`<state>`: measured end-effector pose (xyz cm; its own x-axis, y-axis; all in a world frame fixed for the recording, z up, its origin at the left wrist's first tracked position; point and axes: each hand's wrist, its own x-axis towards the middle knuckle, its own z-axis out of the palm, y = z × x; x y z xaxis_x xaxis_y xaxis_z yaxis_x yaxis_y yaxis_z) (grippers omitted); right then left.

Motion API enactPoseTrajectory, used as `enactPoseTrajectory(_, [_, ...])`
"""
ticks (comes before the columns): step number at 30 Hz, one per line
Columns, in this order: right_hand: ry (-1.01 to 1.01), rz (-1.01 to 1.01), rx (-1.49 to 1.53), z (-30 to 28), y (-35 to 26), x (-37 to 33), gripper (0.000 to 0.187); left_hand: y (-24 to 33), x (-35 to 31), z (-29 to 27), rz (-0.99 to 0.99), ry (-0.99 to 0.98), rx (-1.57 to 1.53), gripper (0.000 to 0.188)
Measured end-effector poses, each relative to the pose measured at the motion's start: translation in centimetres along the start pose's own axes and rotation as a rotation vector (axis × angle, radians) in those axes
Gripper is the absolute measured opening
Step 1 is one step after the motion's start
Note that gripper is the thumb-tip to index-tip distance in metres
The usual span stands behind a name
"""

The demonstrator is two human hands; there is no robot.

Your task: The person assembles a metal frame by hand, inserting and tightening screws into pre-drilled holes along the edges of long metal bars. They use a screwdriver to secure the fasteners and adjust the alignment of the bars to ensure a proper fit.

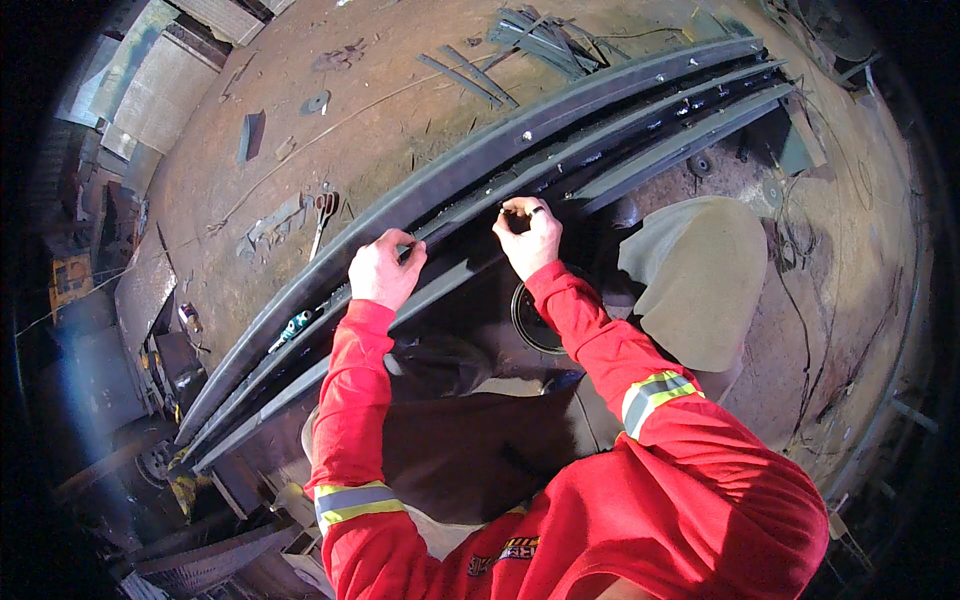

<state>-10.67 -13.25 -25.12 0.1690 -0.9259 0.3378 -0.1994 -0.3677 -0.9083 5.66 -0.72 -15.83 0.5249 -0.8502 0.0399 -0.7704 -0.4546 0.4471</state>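
A long dark metal channel assembly [440, 175] with parallel rails runs slantwise in front of me, from lower left to upper right. My left hand [383, 270] is over the nearer rails, thumb and fingers curled together in a pinch. To its right, my right hand [530, 238] is pinched in the same way, with a dark ring on one finger. Whatever either pinch holds is too small or hidden to make out. A screwdriver [291, 330] with a teal handle lies among the rails, left of my left hand. Small shiny bolts [527, 135] show along the rails.
A ratchet-like tool [321, 220] lies on the dirt floor beyond the rails. Metal strips [545, 42] are heaped at the far side. Grinding discs [700, 164] and cables lie at right. Sheets and scrap [145, 290] crowd the left edge.
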Motion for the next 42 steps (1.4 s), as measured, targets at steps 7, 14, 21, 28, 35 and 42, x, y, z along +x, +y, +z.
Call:
enactPoseTrajectory(7, [-0.016,-0.073,-0.090,0.2,1.4,-0.4,0.024,0.1,0.0,0.0,-0.014,-0.005,0.009,0.021])
enactPoseTrajectory(14, [-0.013,-0.075,-0.221,0.6,1.3,-0.6,0.023,0.2,0.2,0.2,-0.009,-0.010,0.068,0.021])
enactPoseTrajectory(21, [0.010,-0.035,-0.194,0.6,0.9,-0.4,0.022,0.3,0.2,0.2,-0.011,-0.014,0.074,0.021])
enactPoseTrajectory(28, [0.038,0.041,-0.200,1.0,1.1,-0.6,0.021,0.1,0.1,0.4,0.001,-0.011,0.084,0.021])
enactPoseTrajectory(35, [0.017,-0.010,-0.186,0.8,1.2,-0.3,0.022,0.3,0.1,0.2,-0.015,-0.021,0.087,0.022])
enactPoseTrajectory(42, [-0.023,0.044,-0.235,0.8,1.0,-0.4,0.022,0.4,0.0,0.3,-0.008,-0.018,0.089,0.022])
